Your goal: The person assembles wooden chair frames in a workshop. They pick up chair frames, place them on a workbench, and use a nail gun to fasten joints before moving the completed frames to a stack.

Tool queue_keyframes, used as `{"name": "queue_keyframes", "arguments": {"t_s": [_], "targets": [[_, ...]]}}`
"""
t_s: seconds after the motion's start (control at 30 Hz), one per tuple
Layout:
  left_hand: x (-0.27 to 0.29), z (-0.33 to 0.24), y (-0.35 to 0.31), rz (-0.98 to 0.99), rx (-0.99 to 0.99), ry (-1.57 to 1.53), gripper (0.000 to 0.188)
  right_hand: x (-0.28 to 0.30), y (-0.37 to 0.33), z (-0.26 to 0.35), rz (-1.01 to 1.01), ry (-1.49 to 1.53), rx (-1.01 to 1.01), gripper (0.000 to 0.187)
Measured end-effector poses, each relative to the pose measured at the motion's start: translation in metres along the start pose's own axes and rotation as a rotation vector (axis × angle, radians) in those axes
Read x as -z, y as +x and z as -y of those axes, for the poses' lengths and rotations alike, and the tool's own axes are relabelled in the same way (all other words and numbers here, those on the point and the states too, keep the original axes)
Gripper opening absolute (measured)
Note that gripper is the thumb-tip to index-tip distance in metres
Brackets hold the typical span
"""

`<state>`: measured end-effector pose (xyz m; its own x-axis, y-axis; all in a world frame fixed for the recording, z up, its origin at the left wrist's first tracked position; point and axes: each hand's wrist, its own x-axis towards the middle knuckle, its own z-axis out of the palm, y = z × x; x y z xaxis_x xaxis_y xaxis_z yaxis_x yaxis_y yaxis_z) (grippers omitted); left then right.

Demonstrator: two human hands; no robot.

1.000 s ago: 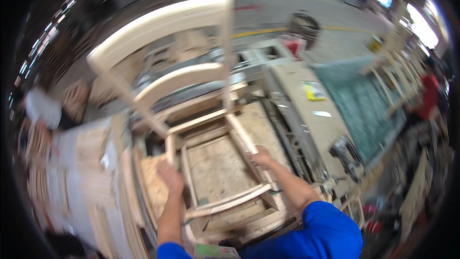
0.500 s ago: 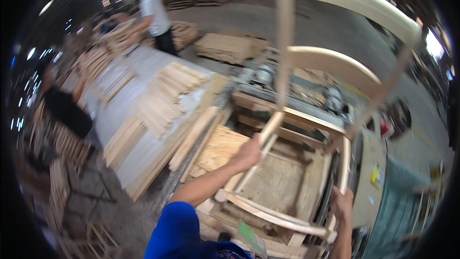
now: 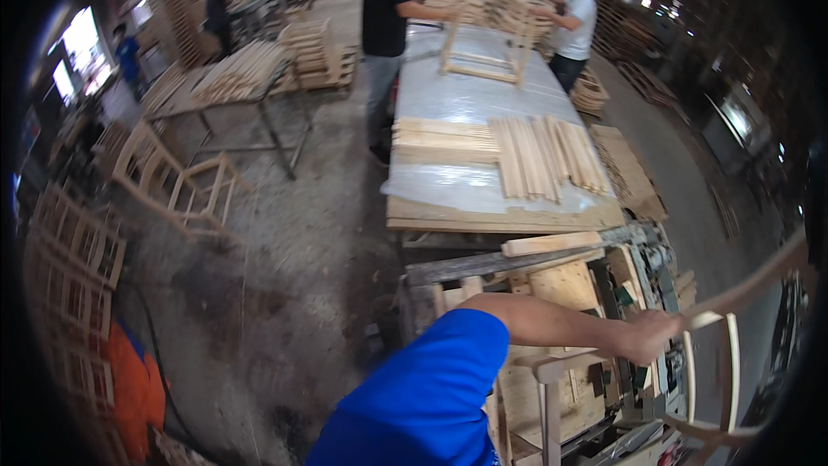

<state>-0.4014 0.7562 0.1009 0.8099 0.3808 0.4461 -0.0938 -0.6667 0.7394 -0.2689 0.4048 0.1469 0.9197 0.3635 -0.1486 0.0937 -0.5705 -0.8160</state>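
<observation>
My left arm, in a blue sleeve, reaches to the right. At its end my left hand [image 3: 651,336] is closed round a bare wooden chair frame [image 3: 742,293], near where a long post meets other parts. The frame is tilted, and part of it runs out of view at the right rim. One of its legs [image 3: 549,423] stands near my forearm, over a machine bed [image 3: 517,388] with plywood and wooden rails. My right hand is outside the picture.
Ahead is a film-covered table [image 3: 448,190] with wooden slats [image 3: 526,151]. Two people [image 3: 384,26] handle a chair frame [image 3: 483,65] at its far end. To the left stand a chair [image 3: 181,181], stacked frames [image 3: 78,276], an orange cloth [image 3: 134,388] and a dark hose [image 3: 159,362].
My view has swung left. The chair frame has gone from over the machine to the right side, tilted. My left hand still grips it; my right hand has left the picture.
</observation>
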Motion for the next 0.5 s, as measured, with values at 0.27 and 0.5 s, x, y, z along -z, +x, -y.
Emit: {"name": "queue_keyframes", "arguments": {"t_s": [0.27,0.5], "targets": [[0.111,-0.138,-0.059,-0.268,-0.140,-0.219,0.048,-0.114,-0.033,0.183,0.140,0.174,0.517,0.059],[0.195,-0.199,-0.087,-0.575,-0.223,0.479,0.051,-0.230,-0.145,0.299,0.447,0.348,0.873,0.057]]}}
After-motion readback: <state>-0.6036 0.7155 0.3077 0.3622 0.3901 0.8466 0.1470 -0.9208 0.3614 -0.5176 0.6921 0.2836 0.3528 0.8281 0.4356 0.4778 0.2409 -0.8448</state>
